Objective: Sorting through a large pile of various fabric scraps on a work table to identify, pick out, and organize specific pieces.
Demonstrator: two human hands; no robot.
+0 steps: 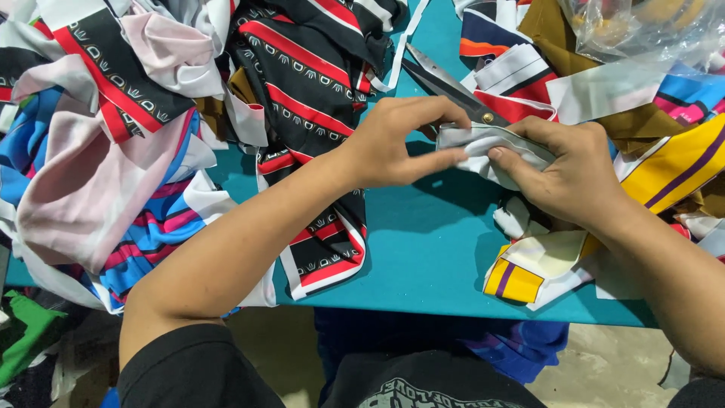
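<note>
My left hand (400,142) and my right hand (563,170) meet over the teal table (423,249), both pinching a small folded piece of grey-white cloth (483,142). Left thumb and fingers grip its left end; right fingers press along its right side. A pair of metal scissors (445,83) lies just behind the cloth, blades pointing up-left, handle end hidden under my right hand. Under my right wrist lies a white, yellow and purple scrap (525,272).
A heap of black, red and white patterned fabric (302,68) and pink and blue striped fabric (98,181) covers the left. Yellow, brown and blue pieces (672,151) and a clear plastic bag (642,30) crowd the right. The table's front edge runs along the bottom.
</note>
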